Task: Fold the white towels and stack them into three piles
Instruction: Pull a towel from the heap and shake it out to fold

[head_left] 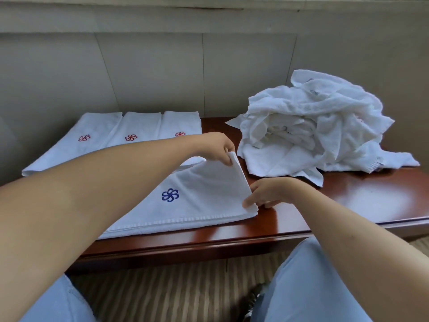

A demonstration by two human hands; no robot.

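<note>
- Reddish wooden bench (348, 201): three folded towels (137, 129) side by side, rear left, red emblems.
- One loose towel heap (313, 126), rear right; count unreadable.
- One blue-emblem towel (197, 201) at the front: left hand (216, 147) pinches its far corner, right hand (267, 194) pinches its near corner.

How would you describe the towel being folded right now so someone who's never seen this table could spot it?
On the dark wooden table, look at the near edge, in front of the three folded towels lying side by side. The towel being folded lies there, both hands pinching its right end. Its flower emblem is blue; theirs are red.
</note>
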